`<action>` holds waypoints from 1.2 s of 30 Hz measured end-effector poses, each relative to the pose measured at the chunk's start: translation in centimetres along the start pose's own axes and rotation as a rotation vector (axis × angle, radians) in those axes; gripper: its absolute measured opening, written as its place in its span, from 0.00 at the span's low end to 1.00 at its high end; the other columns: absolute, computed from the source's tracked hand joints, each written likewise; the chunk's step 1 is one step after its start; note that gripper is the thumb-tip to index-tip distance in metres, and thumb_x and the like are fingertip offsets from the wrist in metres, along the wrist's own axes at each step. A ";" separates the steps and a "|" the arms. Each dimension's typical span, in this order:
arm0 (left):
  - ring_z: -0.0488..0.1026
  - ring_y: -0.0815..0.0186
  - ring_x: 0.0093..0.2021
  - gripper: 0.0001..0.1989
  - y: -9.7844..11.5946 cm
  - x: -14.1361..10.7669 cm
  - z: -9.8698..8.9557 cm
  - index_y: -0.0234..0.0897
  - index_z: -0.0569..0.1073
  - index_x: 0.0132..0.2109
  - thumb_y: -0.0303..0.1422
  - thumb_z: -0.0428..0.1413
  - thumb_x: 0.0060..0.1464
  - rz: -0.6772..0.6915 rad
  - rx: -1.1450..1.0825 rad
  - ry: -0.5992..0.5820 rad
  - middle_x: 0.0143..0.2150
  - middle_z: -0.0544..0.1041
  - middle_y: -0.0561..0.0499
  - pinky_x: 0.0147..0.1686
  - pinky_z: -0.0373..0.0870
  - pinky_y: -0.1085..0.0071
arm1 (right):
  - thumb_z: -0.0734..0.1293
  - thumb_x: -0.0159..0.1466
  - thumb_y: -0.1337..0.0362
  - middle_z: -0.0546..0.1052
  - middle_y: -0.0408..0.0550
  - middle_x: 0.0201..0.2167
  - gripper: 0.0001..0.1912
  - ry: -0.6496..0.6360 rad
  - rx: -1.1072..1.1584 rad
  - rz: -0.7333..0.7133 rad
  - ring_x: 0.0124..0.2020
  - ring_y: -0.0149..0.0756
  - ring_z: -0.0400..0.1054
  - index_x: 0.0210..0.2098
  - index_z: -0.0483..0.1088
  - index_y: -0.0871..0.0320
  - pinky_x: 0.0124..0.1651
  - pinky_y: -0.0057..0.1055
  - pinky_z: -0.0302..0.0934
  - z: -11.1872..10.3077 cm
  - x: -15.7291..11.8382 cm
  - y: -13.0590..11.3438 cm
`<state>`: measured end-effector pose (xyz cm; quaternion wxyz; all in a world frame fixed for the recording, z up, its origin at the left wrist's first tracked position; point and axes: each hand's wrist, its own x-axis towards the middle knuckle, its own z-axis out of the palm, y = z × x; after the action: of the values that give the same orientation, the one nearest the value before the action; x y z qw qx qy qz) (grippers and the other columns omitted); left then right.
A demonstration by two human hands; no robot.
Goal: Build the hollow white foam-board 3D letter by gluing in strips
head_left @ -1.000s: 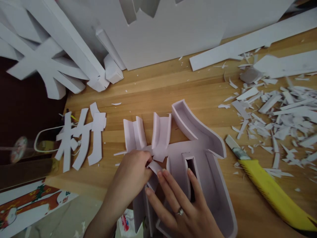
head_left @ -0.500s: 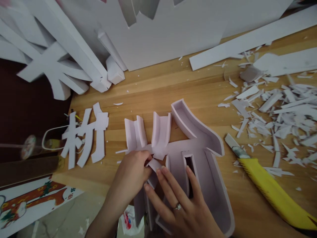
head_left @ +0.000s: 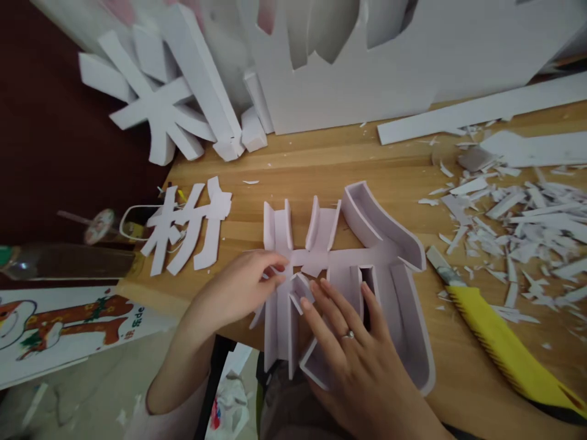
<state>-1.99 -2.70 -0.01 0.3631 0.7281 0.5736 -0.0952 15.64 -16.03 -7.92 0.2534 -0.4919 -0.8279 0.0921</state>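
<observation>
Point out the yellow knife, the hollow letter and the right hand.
Yellow knife (head_left: 498,339): head view, on the middle of its handle.
Hollow letter (head_left: 346,259): head view, on its crossbar.
Right hand (head_left: 360,354): head view, on its back, near the ring.

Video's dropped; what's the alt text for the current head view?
Left hand and ringed right hand work over a pale, walled, foam-like character shape on a wooden table. At right, a yellow-handled cutter and white scraps; at left, a flat white character cutout.

White, matt, foam-like walled character (head_left: 406,324); smooth brown wooden table (head_left: 316,162).
Long yellow knife handle (head_left: 490,336) looks plastic, ribbed (the flat grey blade (head_left: 441,263) seems of metal).
</observation>
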 end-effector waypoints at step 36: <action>0.77 0.55 0.45 0.15 -1.1 3.9 0.0 0.39 0.75 0.49 0.22 0.51 0.59 0.449 0.427 -0.275 0.45 0.79 0.48 0.39 0.71 0.63 | 0.63 0.69 0.62 0.76 0.54 0.58 0.21 0.158 -0.166 -0.085 0.72 0.49 0.53 0.61 0.65 0.53 0.72 0.66 0.35 1.7 0.0 0.8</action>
<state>-1.72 0.39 -2.63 0.2884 0.8760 0.3119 -0.2284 15.43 -15.45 -9.71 0.2797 -0.4815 -0.8302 -0.0267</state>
